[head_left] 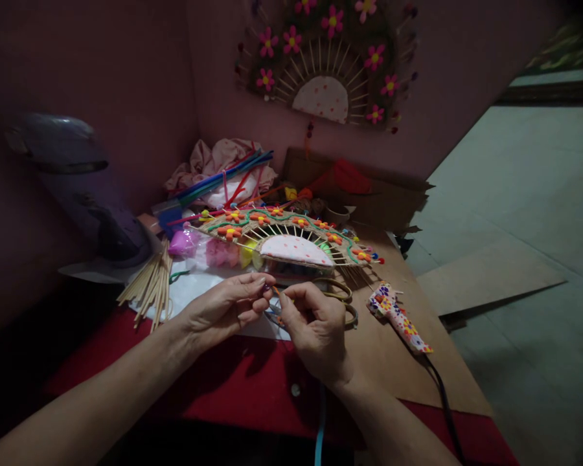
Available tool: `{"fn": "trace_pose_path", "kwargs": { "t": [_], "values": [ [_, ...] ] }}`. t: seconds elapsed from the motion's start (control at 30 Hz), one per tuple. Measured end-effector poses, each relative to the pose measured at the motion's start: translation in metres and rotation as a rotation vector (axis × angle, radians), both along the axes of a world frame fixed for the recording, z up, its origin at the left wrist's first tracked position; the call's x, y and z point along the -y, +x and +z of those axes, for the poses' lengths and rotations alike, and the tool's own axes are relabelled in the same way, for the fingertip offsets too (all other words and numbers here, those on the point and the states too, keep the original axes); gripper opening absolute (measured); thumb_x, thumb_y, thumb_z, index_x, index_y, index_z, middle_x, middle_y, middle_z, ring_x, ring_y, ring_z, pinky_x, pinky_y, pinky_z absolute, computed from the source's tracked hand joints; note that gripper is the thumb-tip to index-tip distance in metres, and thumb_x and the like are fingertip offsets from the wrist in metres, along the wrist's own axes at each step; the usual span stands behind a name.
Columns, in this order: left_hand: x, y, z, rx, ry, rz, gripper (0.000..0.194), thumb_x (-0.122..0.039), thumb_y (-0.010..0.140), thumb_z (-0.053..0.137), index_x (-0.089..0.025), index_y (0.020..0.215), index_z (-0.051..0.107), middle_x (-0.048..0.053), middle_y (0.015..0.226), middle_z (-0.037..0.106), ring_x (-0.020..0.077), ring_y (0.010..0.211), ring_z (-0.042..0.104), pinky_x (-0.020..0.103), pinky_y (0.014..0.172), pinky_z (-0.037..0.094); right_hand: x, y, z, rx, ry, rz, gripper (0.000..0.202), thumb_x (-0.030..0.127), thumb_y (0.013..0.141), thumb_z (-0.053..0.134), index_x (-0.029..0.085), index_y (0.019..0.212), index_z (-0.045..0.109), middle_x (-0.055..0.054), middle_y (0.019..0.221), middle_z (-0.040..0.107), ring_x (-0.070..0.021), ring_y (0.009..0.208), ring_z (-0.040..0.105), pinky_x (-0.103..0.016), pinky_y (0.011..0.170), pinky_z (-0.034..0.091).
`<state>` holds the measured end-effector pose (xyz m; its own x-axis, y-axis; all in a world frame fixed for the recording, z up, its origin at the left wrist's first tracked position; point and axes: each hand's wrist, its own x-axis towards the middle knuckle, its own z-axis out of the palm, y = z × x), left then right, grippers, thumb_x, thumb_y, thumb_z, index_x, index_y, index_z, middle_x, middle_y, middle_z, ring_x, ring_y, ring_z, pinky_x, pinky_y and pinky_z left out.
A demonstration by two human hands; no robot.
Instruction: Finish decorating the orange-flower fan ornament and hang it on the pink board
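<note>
Near the worktop's (223,378) front edge, your left hand (238,298) pinches a dark bead (266,285), your right hand (319,327) an orange strand (276,292); both are loose from the flower-trimmed fan (294,250) behind, its flowers (300,221) already fitted.

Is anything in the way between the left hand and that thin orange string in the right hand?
Nothing big: the orange string runs from the right hand toward the left hand. Something small and dark shows at the left fingertips, too tiny to name. The flowery fan is beyond both hands, not between.
</note>
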<state>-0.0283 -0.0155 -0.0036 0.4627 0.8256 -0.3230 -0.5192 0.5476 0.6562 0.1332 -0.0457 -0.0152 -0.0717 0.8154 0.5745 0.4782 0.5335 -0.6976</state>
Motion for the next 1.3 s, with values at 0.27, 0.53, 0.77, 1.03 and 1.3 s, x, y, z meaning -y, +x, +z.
{"fn": "trace_pose_path", "kwargs": {
  "t": [0.27,0.53,0.77,1.03,1.3],
  "values": [
    [-0.0003,-0.0006,-0.003,0.013,0.058,-0.047,0.006,-0.007,0.079,0.064,-0.008,0.084,0.066,0.004,0.07,0.059,0.0043,0.051,0.052,0.011,0.041,0.038,-0.0036,0.0014,0.0013,-0.048,-0.005,0.022,0.014,0.023,0.084,0.054,0.016,0.073,0.058,0.004,0.051,0.049,-0.007,0.043,0.041,-0.02,0.043,0.032],
    [0.0001,-0.0003,0.003,-0.028,0.001,0.045,0.017,0.002,0.078,0.057,-0.008,0.088,0.067,0.007,0.074,0.063,0.0078,0.058,0.06,0.013,0.052,0.047,-0.0012,-0.0009,0.0019,-0.067,-0.002,0.049,0.015,0.025,0.085,0.054,0.017,0.072,0.056,0.006,0.05,0.045,-0.0064,0.041,0.038,-0.02,0.042,0.029],
    [-0.0005,0.0007,0.0006,0.028,0.016,0.064,0.024,0.008,0.073,0.054,-0.005,0.091,0.065,0.009,0.072,0.063,0.0081,0.054,0.057,0.013,0.046,0.044,0.0011,-0.0003,0.0003,-0.023,0.006,0.042,0.016,0.025,0.085,0.054,0.016,0.072,0.057,0.005,0.05,0.047,-0.0066,0.043,0.039,-0.021,0.045,0.03],
    [-0.0019,-0.001,-0.0054,0.079,0.053,0.025,0.029,0.007,0.066,0.059,-0.004,0.092,0.065,0.01,0.074,0.064,0.0085,0.055,0.056,0.013,0.043,0.041,0.001,-0.0012,-0.0029,0.002,0.007,0.038,0.015,0.025,0.085,0.054,0.017,0.073,0.058,0.004,0.05,0.048,-0.0069,0.043,0.039,-0.021,0.045,0.03],
    [-0.0012,-0.0003,-0.0041,0.075,0.082,0.044,0.034,0.009,0.061,0.063,-0.006,0.091,0.065,0.008,0.076,0.064,0.0084,0.057,0.058,0.013,0.044,0.042,0.0017,-0.0012,-0.0047,0.011,0.02,0.034,0.015,0.026,0.085,0.055,0.018,0.073,0.058,0.005,0.049,0.049,-0.007,0.042,0.04,-0.02,0.044,0.031]
  ]
}}
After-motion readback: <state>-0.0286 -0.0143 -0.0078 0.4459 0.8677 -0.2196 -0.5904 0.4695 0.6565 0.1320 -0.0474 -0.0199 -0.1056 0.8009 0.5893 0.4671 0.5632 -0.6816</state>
